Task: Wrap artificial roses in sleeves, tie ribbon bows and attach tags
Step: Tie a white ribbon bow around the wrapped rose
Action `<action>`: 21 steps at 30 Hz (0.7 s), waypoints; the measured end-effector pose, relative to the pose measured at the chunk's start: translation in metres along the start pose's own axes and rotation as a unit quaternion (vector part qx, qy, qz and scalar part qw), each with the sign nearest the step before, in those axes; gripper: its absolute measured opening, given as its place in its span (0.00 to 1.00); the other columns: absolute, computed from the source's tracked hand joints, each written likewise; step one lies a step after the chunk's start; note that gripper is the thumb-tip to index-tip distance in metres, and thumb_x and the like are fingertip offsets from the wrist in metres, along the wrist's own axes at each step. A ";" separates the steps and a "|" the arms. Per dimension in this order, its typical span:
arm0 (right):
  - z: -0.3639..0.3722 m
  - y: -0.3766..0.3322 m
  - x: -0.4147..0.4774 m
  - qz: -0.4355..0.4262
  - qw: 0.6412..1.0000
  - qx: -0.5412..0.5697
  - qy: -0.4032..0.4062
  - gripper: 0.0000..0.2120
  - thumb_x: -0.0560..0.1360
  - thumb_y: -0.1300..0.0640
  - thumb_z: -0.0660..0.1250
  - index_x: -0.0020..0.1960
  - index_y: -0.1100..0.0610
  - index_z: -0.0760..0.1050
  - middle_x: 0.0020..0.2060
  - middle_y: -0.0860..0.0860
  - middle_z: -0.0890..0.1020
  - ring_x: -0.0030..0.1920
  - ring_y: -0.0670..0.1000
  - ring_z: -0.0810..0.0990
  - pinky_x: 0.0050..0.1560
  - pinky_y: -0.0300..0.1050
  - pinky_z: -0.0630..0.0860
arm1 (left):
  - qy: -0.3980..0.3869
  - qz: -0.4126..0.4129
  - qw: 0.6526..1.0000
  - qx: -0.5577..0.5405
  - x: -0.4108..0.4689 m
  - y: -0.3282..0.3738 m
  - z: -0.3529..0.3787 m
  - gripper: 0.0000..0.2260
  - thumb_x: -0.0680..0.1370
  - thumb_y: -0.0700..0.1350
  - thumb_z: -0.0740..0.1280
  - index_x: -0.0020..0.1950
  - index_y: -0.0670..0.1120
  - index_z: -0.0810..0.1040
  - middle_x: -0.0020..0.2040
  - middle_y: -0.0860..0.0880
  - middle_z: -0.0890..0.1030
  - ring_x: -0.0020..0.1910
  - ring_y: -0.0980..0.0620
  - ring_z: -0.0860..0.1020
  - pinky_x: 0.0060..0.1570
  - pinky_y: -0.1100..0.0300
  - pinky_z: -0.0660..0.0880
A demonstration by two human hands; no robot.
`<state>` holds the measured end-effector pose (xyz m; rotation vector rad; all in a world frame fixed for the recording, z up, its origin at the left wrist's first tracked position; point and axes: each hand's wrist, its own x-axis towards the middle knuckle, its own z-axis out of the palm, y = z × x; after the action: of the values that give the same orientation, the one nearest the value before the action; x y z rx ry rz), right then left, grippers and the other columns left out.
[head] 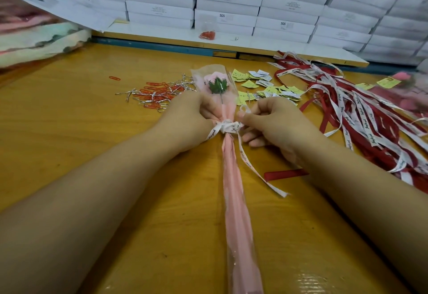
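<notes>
Head view: a pink rose [212, 80] with a green calyx lies in a clear and pink sleeve [235, 189] along the middle of the yellow worktop [104, 159], bloom at the far end and stem end towards the person. A white printed ribbon [228, 128] is tied round the sleeve below the bloom. One tail trails down to the right of the sleeve and a short end sticks out to its left.

The left grip [192, 117] has its fingers curled round the sleeve just above the knot. The right grip [273, 122], touching the sleeve's right side, pinches a small loop of the ribbon between thumb and forefinger.

Left of the bloom lies a scatter of orange paper clips [157, 95] mixed with silver twist ties [185, 84]. Right of the bloom are yellow and white tags [266, 87], and further right a heap of red and white ribbons [361, 113]. A short red ribbon piece [286, 174] lies right of the sleeve, near the right forearm. Stacked white boxes [229, 4] stand beyond the bloom.
</notes>
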<state>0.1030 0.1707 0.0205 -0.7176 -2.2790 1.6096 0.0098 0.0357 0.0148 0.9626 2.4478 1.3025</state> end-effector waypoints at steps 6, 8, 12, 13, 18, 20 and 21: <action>-0.002 0.000 -0.001 0.013 1.000 -0.022 -0.001 0.08 0.77 0.60 0.67 0.44 0.66 0.74 0.28 0.56 0.81 0.24 0.47 0.80 0.25 0.35 0.76 | 0.043 -0.017 0.996 0.075 0.002 -0.002 -0.004 0.13 0.73 0.31 0.62 0.44 0.48 0.81 0.40 0.55 0.80 0.40 0.60 0.77 0.31 0.75 0.69; -0.001 0.001 -0.001 0.006 0.999 -0.044 0.002 0.09 0.77 0.60 0.67 0.43 0.65 0.73 0.28 0.56 0.81 0.25 0.48 0.81 0.26 0.37 0.78 | 0.060 -0.016 0.993 0.102 0.003 -0.002 -0.006 0.13 0.73 0.31 0.61 0.44 0.47 0.81 0.39 0.56 0.78 0.39 0.58 0.76 0.32 0.74 0.67; -0.002 0.001 -0.002 -0.004 0.997 -0.080 0.002 0.09 0.78 0.60 0.65 0.45 0.67 0.73 0.28 0.56 0.81 0.25 0.48 0.82 0.26 0.37 0.77 | 0.070 -0.033 0.989 0.126 0.003 -0.002 -0.010 0.13 0.73 0.31 0.62 0.42 0.48 0.79 0.43 0.51 0.79 0.46 0.51 0.78 0.43 0.62 0.71; -0.003 0.001 -0.003 -0.005 0.996 -0.088 -0.001 0.09 0.79 0.61 0.65 0.46 0.67 0.73 0.27 0.56 0.81 0.25 0.48 0.82 0.25 0.37 0.77 | 0.069 -0.038 0.989 0.129 0.004 -0.002 -0.011 0.13 0.73 0.31 0.62 0.40 0.49 0.79 0.43 0.50 0.80 0.47 0.50 0.78 0.44 0.60 0.73; -0.006 0.000 -0.004 -0.005 0.994 -0.105 -0.016 0.10 0.79 0.63 0.64 0.40 0.66 0.72 0.24 0.53 0.80 0.25 0.48 0.82 0.25 0.36 0.77 | 0.058 -0.065 0.984 0.157 0.005 0.003 -0.018 0.15 0.73 0.30 0.62 0.36 0.49 0.77 0.47 0.45 0.82 0.50 0.46 0.79 0.55 0.52 0.77; -0.009 -0.001 -0.004 -0.007 0.992 -0.128 -0.011 0.11 0.79 0.62 0.63 0.38 0.64 0.71 0.25 0.53 0.81 0.25 0.45 0.81 0.24 0.33 0.74 | 0.047 -0.073 0.982 0.170 0.006 0.004 -0.020 0.14 0.73 0.30 0.63 0.39 0.48 0.78 0.48 0.43 0.82 0.50 0.44 0.79 0.56 0.50 0.76; -0.010 -0.001 -0.003 -0.009 0.990 -0.143 -0.006 0.12 0.79 0.62 0.63 0.37 0.63 0.71 0.27 0.53 0.81 0.24 0.44 0.80 0.24 0.32 0.73 | 0.046 -0.074 0.980 0.177 0.005 0.004 -0.020 0.13 0.73 0.30 0.62 0.41 0.48 0.80 0.49 0.43 0.82 0.50 0.44 0.79 0.55 0.50 0.76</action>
<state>0.1101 0.1768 0.0248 -0.7499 -2.5467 1.2956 -0.0016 0.0274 0.0304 0.7860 2.8226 0.8999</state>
